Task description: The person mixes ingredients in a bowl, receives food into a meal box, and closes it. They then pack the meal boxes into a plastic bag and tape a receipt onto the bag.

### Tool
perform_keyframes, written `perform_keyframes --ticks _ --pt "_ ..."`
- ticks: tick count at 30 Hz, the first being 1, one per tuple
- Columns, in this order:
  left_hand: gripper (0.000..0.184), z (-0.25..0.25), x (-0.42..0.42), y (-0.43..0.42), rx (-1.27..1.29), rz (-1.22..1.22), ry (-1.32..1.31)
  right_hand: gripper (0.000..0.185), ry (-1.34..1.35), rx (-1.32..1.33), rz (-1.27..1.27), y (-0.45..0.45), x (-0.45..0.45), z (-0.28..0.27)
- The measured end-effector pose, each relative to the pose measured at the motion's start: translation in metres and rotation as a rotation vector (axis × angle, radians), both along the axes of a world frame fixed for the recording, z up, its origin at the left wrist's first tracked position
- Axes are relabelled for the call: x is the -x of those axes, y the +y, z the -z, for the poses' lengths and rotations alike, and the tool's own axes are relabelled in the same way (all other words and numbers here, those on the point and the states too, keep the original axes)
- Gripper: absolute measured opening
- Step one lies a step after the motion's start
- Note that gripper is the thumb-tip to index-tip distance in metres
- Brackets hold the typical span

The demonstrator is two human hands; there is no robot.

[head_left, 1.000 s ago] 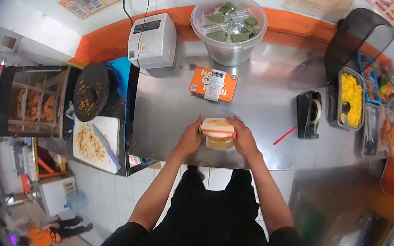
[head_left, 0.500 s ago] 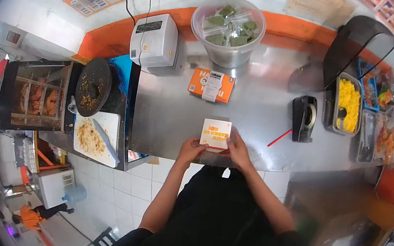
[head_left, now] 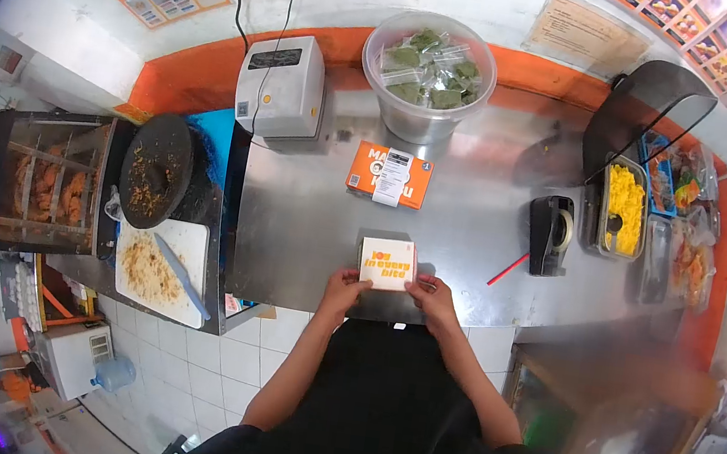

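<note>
A small white cardboard box [head_left: 386, 263] with yellow and orange lettering on its lid is at the front of the steel counter, its near edge toward me. My left hand [head_left: 345, 292] grips its near left corner, thumb on the top. At the near right corner, my right hand [head_left: 433, 300] is closed in the same way, with fingertips against the side. Farther back lies an orange printed box [head_left: 365, 179] with a white paper label across its top, apart from both hands. The box's underside is hidden.
Behind stand a label printer [head_left: 278, 92] and a clear tub [head_left: 383, 106] of green packets. A tape dispenser [head_left: 543, 237], a red stick [head_left: 507, 270] and a container of yellow food [head_left: 625, 206] are on the right. On the left, a knife [head_left: 179, 270] lies on a cutting board [head_left: 196, 242].
The camera view has shifted, so the whole scene appears displaced. My right hand has slid from the box's right side to its near corner. My left hand keeps its grip.
</note>
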State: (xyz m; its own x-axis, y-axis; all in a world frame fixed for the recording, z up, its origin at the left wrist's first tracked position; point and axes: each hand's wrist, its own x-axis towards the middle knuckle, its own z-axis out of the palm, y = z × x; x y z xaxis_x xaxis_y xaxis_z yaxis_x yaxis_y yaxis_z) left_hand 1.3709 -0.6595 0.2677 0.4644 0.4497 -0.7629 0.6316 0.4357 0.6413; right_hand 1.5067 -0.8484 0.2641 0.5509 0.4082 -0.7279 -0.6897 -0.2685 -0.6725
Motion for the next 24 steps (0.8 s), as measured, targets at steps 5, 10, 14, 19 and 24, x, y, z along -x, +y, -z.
perform_keyframes --ticks 5,10,14,19,24 --pt "0.049 -0.031 0.004 0.000 0.208 -0.185 0.069 0.050 0.146 -0.111 -0.027 0.001 0.014 -0.013" --pt "0.042 0.004 0.009 0.001 0.467 -0.281 -0.182 0.039 0.299 -0.289 0.158 0.011 0.013 0.001" --pt "0.038 0.023 -0.018 -0.013 0.300 -0.512 -0.305 0.038 0.288 -0.397 0.272 0.029 0.008 0.014" --pt "0.040 0.042 -0.018 0.006 -0.307 -0.042 -0.123 0.037 0.193 -0.542 0.170 0.025 0.001 0.058" --pt "0.041 -0.003 -0.035 0.027 -1.055 0.508 -0.186 0.038 -0.599 -0.060 -0.171 0.025 -0.012 0.049"
